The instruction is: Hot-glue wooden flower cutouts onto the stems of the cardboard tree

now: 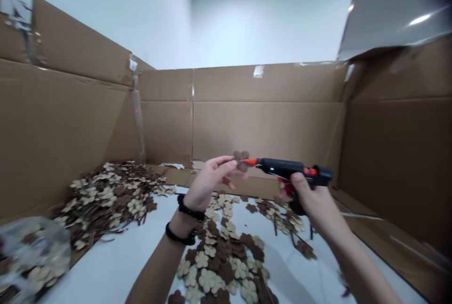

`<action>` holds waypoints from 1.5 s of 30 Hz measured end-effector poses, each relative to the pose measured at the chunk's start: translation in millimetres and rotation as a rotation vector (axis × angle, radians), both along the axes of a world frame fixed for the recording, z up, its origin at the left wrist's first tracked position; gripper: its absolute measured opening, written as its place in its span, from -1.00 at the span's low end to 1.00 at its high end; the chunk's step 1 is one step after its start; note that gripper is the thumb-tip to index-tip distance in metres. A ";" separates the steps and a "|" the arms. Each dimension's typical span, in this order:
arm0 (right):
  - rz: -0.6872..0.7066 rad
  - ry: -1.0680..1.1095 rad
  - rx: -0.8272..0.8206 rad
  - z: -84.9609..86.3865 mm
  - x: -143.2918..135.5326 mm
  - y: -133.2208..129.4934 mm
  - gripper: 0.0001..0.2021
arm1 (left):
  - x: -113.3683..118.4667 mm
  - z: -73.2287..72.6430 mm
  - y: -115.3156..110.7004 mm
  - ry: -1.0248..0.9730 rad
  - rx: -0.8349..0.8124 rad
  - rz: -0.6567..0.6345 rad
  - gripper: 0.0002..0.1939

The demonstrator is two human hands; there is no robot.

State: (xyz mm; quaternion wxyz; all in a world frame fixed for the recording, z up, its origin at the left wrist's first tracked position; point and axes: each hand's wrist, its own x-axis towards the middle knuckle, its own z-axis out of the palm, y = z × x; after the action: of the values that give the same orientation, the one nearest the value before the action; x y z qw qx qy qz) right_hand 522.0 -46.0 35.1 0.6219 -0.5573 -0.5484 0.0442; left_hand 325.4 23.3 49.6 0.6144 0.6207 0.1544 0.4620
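Between the thumb and fingers of my left hand (213, 179) is a brown felt flower (241, 155), held up above the white table (130, 252). My right hand (312, 198) is wrapped round a black and orange glue gun (282, 168), which points left. Its orange nozzle meets the middle of the flower, though whether it touches is hard to tell. Below my hands lies a spread of brown and cream flower pieces (226, 257). Two black bands circle my left wrist.
Cardboard walls (268, 125) stand at the back and both sides. A large heap of flowers and thin brown strips (116, 195) fills the left. Nearer, a clear plastic bag (38, 247) holds more flowers. Flowers with stems (282, 217) lie at right, beneath the glue gun.
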 end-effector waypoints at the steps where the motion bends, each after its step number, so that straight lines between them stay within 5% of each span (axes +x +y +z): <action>1: 0.014 0.013 -0.031 1.6 -1.4 -1.8 -0.32 | -0.2 0.8 -0.3 0.009 0.010 0.001 -0.71; 5: 0.028 0.037 -0.097 9.2 -4.9 -8.9 -0.39 | -1.1 3.1 -0.8 0.034 0.044 0.017 -0.68; 13: 0.056 0.040 0.026 6.9 6.7 -7.4 -0.51 | -1.5 -0.6 7.2 0.050 0.108 0.267 -0.72; 20: 0.364 0.110 -0.069 -2.7 -4.1 -7.4 -0.72 | 3.3 -0.6 -1.3 0.329 0.234 0.155 -0.73; 28: 0.361 0.092 -0.094 -7.9 -3.7 -0.2 -0.73 | 9.5 -5.5 1.1 0.354 0.284 0.013 -0.78; 37: 0.362 0.094 -0.071 -8.2 -1.5 2.3 -0.76 | 12.6 -2.2 -0.8 0.416 0.319 -0.002 -0.72; 41: 0.337 0.094 -0.050 -5.7 -1.7 0.1 -0.77 | 19.7 -20.7 21.2 0.521 0.330 0.012 -0.52; 45: 0.309 0.095 -0.014 -3.9 -2.7 -1.7 -0.78 | 32.8 -70.3 50.5 1.040 0.526 0.123 -0.72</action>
State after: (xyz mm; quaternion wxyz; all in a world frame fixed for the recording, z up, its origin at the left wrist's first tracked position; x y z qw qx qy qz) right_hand 519.3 -47.7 31.2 0.6290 -0.4679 -0.5973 0.1692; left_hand 358.2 73.8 -20.7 0.2553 0.8874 0.3514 0.1542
